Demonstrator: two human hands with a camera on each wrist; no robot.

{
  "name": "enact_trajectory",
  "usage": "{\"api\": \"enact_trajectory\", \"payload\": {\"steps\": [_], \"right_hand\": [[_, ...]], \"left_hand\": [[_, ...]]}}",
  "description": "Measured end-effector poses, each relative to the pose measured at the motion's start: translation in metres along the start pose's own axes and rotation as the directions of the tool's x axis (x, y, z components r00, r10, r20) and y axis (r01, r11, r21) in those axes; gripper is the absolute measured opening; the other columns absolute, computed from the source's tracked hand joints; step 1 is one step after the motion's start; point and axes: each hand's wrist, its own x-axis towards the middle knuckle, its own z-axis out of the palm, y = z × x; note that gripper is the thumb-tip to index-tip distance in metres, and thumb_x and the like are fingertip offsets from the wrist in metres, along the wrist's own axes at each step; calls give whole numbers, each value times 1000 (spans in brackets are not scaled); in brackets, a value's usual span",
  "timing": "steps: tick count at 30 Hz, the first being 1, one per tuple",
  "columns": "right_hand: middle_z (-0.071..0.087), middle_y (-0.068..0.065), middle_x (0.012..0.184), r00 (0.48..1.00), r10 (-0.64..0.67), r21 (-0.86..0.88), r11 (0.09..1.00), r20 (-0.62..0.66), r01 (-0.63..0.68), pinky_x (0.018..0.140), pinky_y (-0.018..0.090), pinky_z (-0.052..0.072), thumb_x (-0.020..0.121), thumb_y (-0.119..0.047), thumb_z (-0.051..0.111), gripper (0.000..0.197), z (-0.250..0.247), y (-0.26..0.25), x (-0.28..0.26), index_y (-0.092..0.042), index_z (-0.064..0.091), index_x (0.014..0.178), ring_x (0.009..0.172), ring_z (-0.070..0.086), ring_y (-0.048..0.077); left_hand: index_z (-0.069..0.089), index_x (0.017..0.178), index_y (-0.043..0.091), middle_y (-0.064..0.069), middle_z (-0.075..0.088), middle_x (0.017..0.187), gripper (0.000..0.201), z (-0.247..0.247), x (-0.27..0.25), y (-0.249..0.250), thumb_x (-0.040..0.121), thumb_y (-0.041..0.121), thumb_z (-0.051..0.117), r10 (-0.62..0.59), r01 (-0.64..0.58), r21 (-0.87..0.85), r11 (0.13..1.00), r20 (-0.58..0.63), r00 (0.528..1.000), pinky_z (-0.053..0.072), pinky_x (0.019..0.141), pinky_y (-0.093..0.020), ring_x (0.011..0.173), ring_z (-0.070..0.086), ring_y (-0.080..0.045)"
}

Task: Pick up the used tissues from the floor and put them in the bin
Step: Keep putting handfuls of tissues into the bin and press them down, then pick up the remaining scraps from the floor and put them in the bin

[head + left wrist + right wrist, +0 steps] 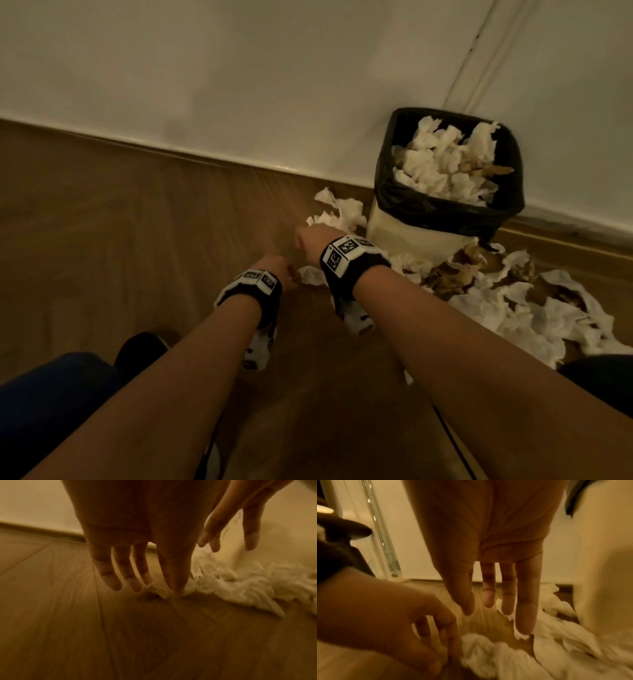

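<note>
**Bin already heaped, hands low over the tissues**

The floor (137, 222) is wooden, with tissues (534, 308) strewn from the near right to the foot of the bin (411, 226), which stands by the far wall. The bin is heaped to the rim, so I reckon anything dropped on top could slide straight back off unless it is pressed down.

The right hand (313, 241) hangs over the pile left of the bin, fingers (524, 601) straight and apart, gripping nothing. The left hand (274, 265) has its fingers (109, 577) spread too, tips at a small scrap (158, 591); such a shred may tear or slip.
</note>
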Motion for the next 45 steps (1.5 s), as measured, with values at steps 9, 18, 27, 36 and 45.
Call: {"api": "enact_trajectory", "payload": {"steps": [9, 18, 27, 36, 45], "right_hand": [[-1, 8, 152, 954, 79, -112, 993, 290, -49, 111, 56, 19, 89, -34, 52, 52, 63, 11, -2, -35, 30, 136, 136, 8, 50], [34, 14, 146, 904, 136, 19, 987, 405, -157, 107, 37, 35, 96, -13, 50, 41, 48, 19, -10, -1, 44, 136, 131, 40, 33], [61, 13, 118, 979, 167, 479, 873, -117, -92, 81, 31, 51, 88, -13, 58, 36, -39, 21, -61, -14, 58, 124, 103, 61, 31], [67, 18, 110, 865, 358, 801, 593, -352, 81, 73, 25, 55, 89, -6, 58, 24, -151, 54, -168, 1, 64, 111, 99, 67, 28], [49, 25, 134, 839, 445, 812, 583, -313, -6, 87, 37, 47, 99, -20, 37, 40, -207, 73, -249, 2, 49, 130, 124, 48, 39]], "left_hand": [[55, 119, 8, -15, 55, 121, 29, 26, -4, 8, 96, 20, 44, -33, 33, 27, 999, 4, 999, 43, 75, -32, 106, 57, -31], [58, 120, 4, -15, 56, 125, 31, 18, -16, 17, 95, 19, 48, -76, 75, 20, 997, 54, 996, 46, 91, -34, 112, 56, -30], [61, 121, 18, -9, 60, 123, 30, -62, -64, 51, 91, 17, 54, 18, -57, -146, 988, -255, 967, 46, 92, -32, 111, 57, -28], [74, 91, 17, -6, 72, 91, 17, -157, -168, 132, 77, 27, 75, 108, -337, -316, 887, -568, 816, 44, 65, -17, 71, 60, -13], [71, 82, 9, -6, 72, 78, 11, -208, -240, 190, 79, 19, 73, 247, -469, -220, 856, -623, 742, 56, 71, -27, 74, 69, -17]]}}
